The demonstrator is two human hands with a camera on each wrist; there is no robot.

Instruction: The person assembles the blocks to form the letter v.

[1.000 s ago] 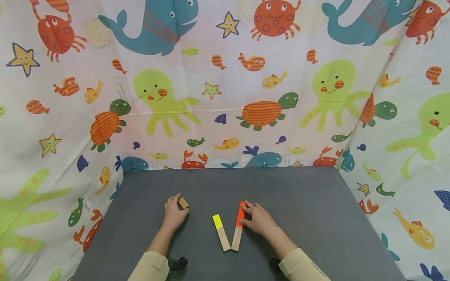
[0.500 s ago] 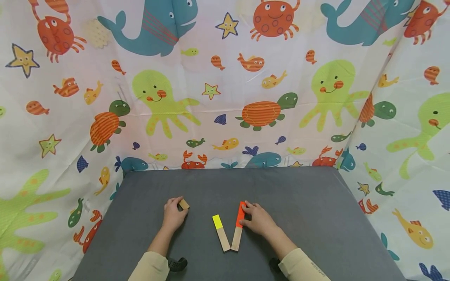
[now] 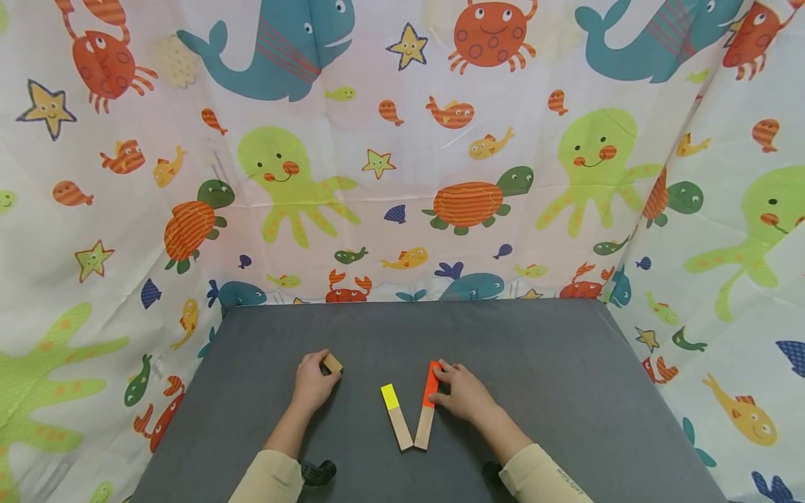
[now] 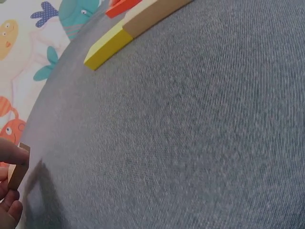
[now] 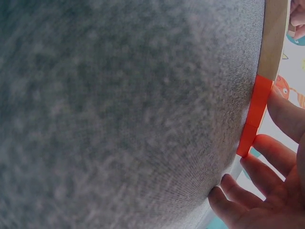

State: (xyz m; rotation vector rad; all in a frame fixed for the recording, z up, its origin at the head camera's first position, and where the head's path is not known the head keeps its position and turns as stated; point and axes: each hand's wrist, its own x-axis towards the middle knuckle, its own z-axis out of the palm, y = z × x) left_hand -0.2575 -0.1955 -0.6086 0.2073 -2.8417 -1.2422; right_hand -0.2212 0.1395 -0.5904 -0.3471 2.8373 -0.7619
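My left hand (image 3: pixel 312 383) pinches a small plain wooden block (image 3: pixel 332 363) between thumb and fingers, left of the other blocks. In the left wrist view this block (image 4: pixel 19 167) is tilted, with a shadow beside it. My right hand (image 3: pixel 464 391) holds the orange block (image 3: pixel 431 381), thumb near its lower end and fingers at its far end. A seam across the orange (image 5: pixel 254 119) shows in the right wrist view. Below it a wooden block (image 3: pixel 424 427) lies in line. A yellow block (image 3: pixel 390 396) tops another wooden block (image 3: pixel 400 428); the two rows form a V.
The blocks lie on a grey cloth-covered table (image 3: pixel 534 363). A white curtain with sea animals (image 3: pixel 402 209) hangs behind and along the sides. Black straps (image 3: pixel 318 473) sit at the wrists, beside beige sleeves.
My left hand has shifted the small wooden block slightly to the right, turning it a little. The right hand and the V of blocks have not moved.
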